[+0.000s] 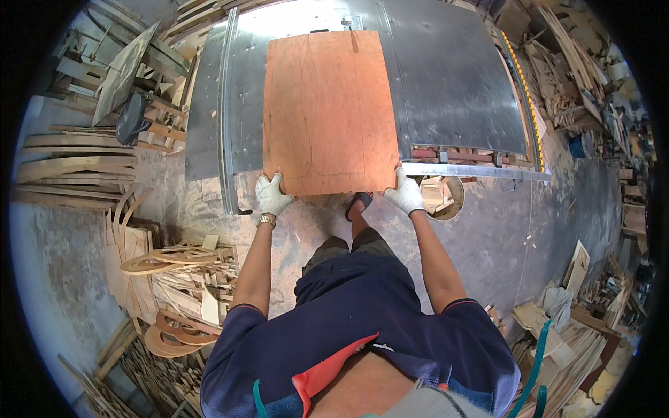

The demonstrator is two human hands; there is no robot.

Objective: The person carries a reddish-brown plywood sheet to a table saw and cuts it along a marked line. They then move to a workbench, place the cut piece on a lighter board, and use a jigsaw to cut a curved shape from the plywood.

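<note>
A reddish-brown plywood sheet (327, 111) with pencil outlines drawn on it lies over a grey metal machine table (453, 76), its near end sticking out past the table's edge. My left hand (273, 194), in a white work glove, grips the sheet's near left corner with the thumb on top. The near right corner is gripped by my right hand (405, 192), gloved the same way. The fingers of both hands are partly hidden beneath the sheet. A small dark part (319, 31) shows at the sheet's far edge.
A metal rail (226, 104) runs along the table's left side, and a fence bar (474, 171) crosses its near right. Below that bar stands a round bin (446, 198) of wood offcuts. Curved wood pieces (178, 261) and scrap are piled at the left; more boards (564, 348) lie lower right.
</note>
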